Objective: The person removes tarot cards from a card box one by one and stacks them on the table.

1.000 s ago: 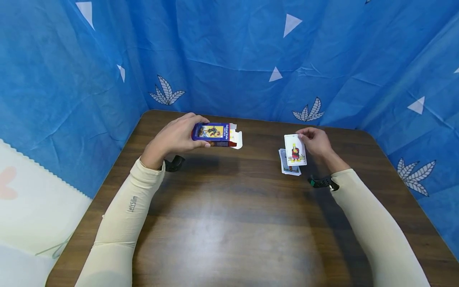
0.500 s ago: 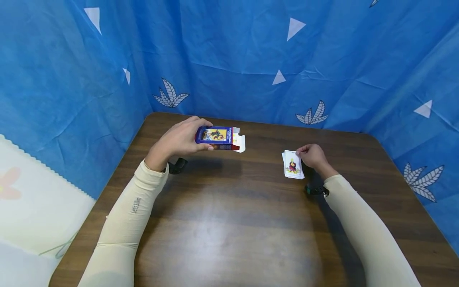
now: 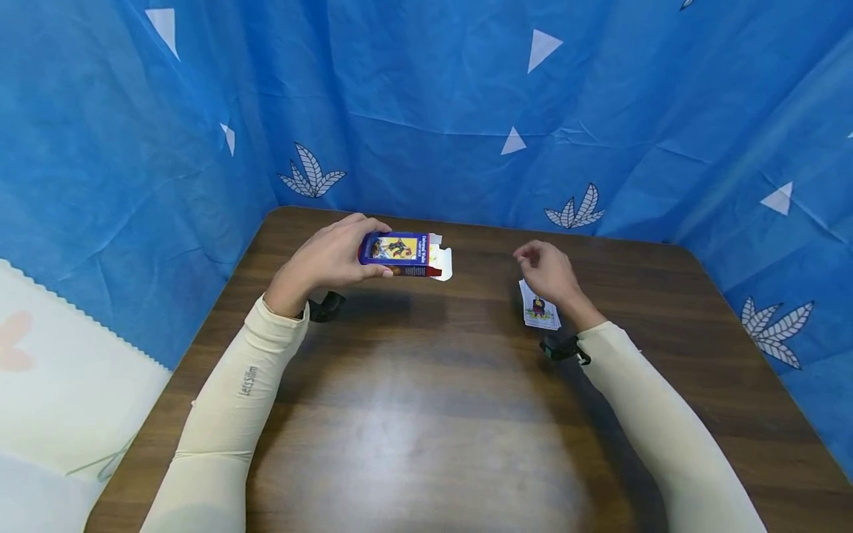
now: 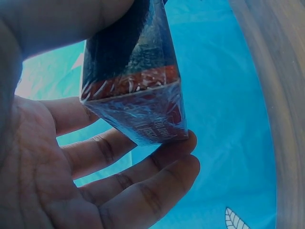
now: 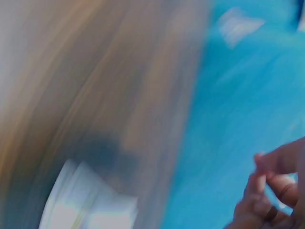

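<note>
My left hand [image 3: 336,255] grips a blue tarot card box [image 3: 395,249] over the table, thumb on one side and fingers on the other. The box lies sideways, its white end flap [image 3: 442,262] standing out toward the right. The left wrist view shows the box's closed end [image 4: 143,114] with shiny wrap. Beyond the box's open end, my right hand [image 3: 549,274] hovers with loosely bent fingers and nothing held. Just below that hand, a small stack of cards [image 3: 538,311] lies face up on the table, partly covered by the hand in the head view.
The brown wooden table [image 3: 413,414] reaches back to a blue curtain [image 3: 426,96] with white triangles and leaf prints. A pale cloth [image 3: 73,370] hangs at the left. Each wrist carries a black strap.
My right hand laid a card showing a seated figure on the stack, let go of it, then moved up and left toward the box. The left hand keeps holding the box in place.
</note>
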{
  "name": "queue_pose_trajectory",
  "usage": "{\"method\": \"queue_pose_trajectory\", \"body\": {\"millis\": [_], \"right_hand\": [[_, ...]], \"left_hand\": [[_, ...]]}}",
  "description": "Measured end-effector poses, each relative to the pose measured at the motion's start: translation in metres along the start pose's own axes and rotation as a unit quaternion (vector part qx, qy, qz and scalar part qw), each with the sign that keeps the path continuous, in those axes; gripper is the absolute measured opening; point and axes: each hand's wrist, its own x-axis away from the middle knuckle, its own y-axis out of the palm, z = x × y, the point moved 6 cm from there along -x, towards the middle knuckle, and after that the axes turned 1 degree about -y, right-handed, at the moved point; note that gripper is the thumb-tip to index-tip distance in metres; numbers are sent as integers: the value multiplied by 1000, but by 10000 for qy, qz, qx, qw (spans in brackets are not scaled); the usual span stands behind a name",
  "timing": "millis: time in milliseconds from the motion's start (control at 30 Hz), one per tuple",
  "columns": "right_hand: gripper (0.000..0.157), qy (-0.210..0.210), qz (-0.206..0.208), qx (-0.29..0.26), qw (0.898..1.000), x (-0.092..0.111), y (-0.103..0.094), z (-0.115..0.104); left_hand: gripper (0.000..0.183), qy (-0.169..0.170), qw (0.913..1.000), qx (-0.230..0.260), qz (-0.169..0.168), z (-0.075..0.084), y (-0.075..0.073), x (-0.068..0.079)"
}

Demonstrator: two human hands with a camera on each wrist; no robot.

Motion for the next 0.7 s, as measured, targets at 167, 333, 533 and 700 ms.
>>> {"method": "queue_pose_trajectory", "body": {"millis": [167,333,533,700], "right_hand": [[25,-775,-362,-1581,9837,6,10,-80],[32,-42,-1122,-2220,9686,3,37,-108],[41,686,-1394,-2758,9486,1,56,-115],[31,697,-1492,-2506,9540,1,60,-116]], "left_hand": [[74,-1,10000,27,-5,-1,-1,0],[74,-88,9999,53,15,-3,-1,0],[74,-71,9999,83,41,-3,0,0],[74,-148,9998,99,97,-5,-2,1]]}}
